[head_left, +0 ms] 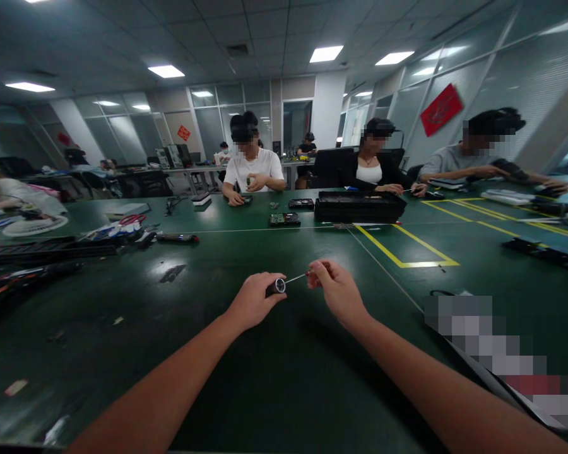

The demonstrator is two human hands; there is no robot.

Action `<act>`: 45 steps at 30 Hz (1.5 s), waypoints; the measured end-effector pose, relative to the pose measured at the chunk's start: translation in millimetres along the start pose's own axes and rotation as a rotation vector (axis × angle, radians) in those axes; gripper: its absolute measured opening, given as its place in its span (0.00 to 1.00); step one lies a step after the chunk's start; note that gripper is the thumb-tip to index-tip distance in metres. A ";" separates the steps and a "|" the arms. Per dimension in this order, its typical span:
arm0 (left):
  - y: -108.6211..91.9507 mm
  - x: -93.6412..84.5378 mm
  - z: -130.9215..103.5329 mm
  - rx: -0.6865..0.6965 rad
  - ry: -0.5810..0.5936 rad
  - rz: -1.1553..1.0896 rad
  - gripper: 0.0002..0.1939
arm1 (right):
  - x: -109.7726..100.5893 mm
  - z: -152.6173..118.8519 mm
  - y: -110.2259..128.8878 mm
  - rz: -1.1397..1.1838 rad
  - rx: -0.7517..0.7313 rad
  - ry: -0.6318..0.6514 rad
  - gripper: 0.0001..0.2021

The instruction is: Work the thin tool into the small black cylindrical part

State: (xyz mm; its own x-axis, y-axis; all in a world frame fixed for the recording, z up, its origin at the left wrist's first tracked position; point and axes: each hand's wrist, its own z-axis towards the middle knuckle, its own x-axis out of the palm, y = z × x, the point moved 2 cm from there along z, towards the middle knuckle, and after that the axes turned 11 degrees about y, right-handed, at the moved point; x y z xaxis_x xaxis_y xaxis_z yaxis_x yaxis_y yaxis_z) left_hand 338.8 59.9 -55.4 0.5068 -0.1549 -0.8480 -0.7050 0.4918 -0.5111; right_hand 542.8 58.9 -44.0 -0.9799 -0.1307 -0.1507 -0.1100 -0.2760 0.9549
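Observation:
In my left hand point(253, 300) is a small dark cylindrical part point(279, 286) with a pale ring round its end face, which is turned to the right. My right hand point(334, 289) pinches the reddish handle of a thin screwdriver point(296, 278). The metal shaft points left, and its tip is at the ringed end of the part. Both hands are above the green table point(274, 391), near the middle of the view.
Ahead lie a long black case point(360, 207) and a green circuit board point(284, 219). A screwdriver-like tool point(177, 238) and cables are at the left. Yellow tape point(428, 263) marks the table at the right. Several people sit across the table.

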 end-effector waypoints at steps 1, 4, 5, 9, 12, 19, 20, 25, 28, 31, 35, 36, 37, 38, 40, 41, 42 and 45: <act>-0.2 -0.2 -0.2 -0.002 -0.003 -0.001 0.18 | -0.3 0.3 -0.8 -0.003 0.007 -0.005 0.17; -0.9 -1.1 -0.7 -0.002 -0.008 -0.006 0.19 | -2.2 0.7 -1.2 -0.061 0.028 -0.007 0.19; -0.9 -1.4 -0.8 0.000 -0.008 -0.008 0.18 | -3.0 0.5 -0.4 -0.101 0.044 -0.003 0.20; 0.6 -2.3 -1.3 0.001 -0.011 0.002 0.19 | -5.1 -2.7 5.9 -0.263 0.088 0.039 0.19; 3.2 -1.6 -1.5 -0.009 0.011 0.028 0.19 | -3.1 -5.4 11.6 -0.257 -0.015 0.099 0.12; 3.5 1.0 -1.4 0.006 0.031 0.063 0.19 | -1.3 -5.3 6.5 -0.386 0.001 0.083 0.17; 3.3 1.4 -1.2 0.008 0.033 0.067 0.19 | -1.5 -5.2 5.1 -0.383 -0.018 0.078 0.15; 4.8 2.3 -0.5 0.002 0.024 0.071 0.19 | 0.3 -6.0 0.9 -0.328 -0.053 0.121 0.13; 5.6 2.5 -0.6 0.006 0.027 0.068 0.19 | 1.0 -6.5 2.3 -0.405 -0.036 0.124 0.16; 5.7 2.4 -0.7 -0.003 0.035 0.064 0.19 | 1.1 -7.6 5.0 -0.398 -0.020 0.115 0.14; 5.0 0.2 -1.4 -0.033 0.032 0.044 0.19 | 2.5 -6.9 6.2 -0.189 -0.026 0.089 0.11; 4.2 -0.6 -1.6 -0.036 0.029 0.040 0.19 | 3.0 -5.4 4.9 -0.130 -0.028 0.083 0.10; 3.1 -1.4 -1.8 -0.033 0.026 0.038 0.20 | 3.2 -3.2 2.3 -0.063 -0.019 0.075 0.10; 1.6 -2.0 -1.8 -0.022 0.022 0.039 0.20 | 3.4 -0.5 -1.4 0.013 0.003 0.078 0.11; -1.0 -2.6 -1.4 0.006 0.007 0.054 0.22 | 1.5 5.1 -11.9 0.211 0.089 0.026 0.15; -1.6 -2.3 -0.9 0.014 0.002 0.064 0.23 | 0.0 7.5 -17.5 0.280 0.136 0.001 0.16; -1.6 -1.7 -0.3 0.013 0.003 0.074 0.23 | -2.2 9.4 -22.3 0.305 0.165 -0.043 0.16; 1.9 2.2 1.8 -0.014 0.057 0.101 0.24 | -8.5 11.5 -29.8 0.255 0.171 -0.144 0.15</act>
State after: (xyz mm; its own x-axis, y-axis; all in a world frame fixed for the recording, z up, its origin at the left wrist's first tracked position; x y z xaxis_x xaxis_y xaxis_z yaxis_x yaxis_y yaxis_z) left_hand 339.4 62.0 -58.0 0.4042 -0.1536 -0.9017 -0.7583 0.4949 -0.4243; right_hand 552.5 79.2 -68.2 -0.9915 -0.0356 0.1250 0.1277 -0.0864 0.9880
